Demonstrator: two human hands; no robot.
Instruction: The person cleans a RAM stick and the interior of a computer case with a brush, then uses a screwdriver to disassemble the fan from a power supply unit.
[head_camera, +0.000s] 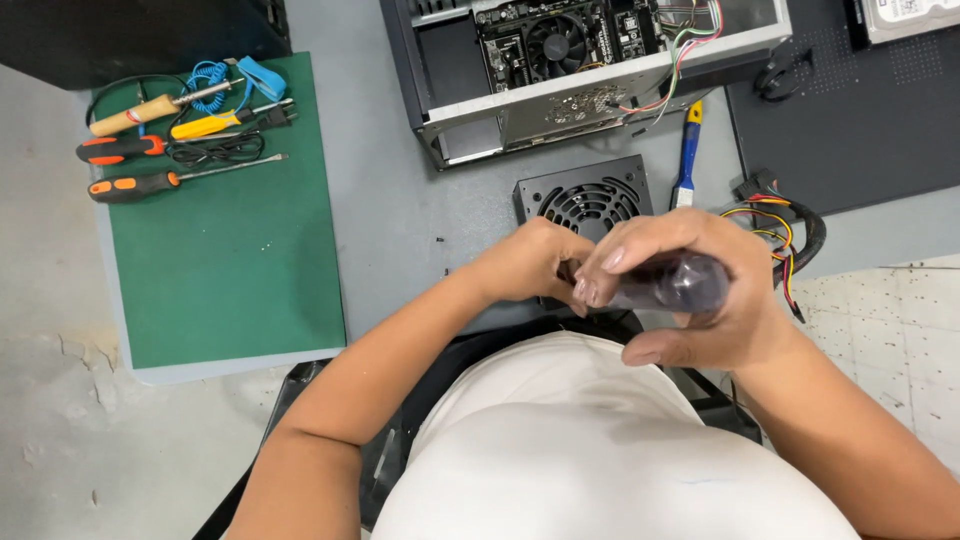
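My right hand (690, 290) grips a dark translucent screwdriver handle (680, 283), fingers wrapped over its top. My left hand (530, 262) is closed near the handle's front end, resting on a black power supply unit (585, 200) with a round fan grille. What the left fingers pinch is hidden. A bundle of coloured wires (785, 235) leaves the unit on the right. Both hands sit close together at the near edge of the grey table (390, 220).
An open computer case (570, 80) with motherboard and fan lies behind the unit. A blue-handled brush (688, 150) lies beside it. A green mat (230, 250) at left carries orange screwdrivers (130, 185), a soldering iron (150, 110) and a blue wrist strap (240, 75). A black mat (860, 110) is at right.
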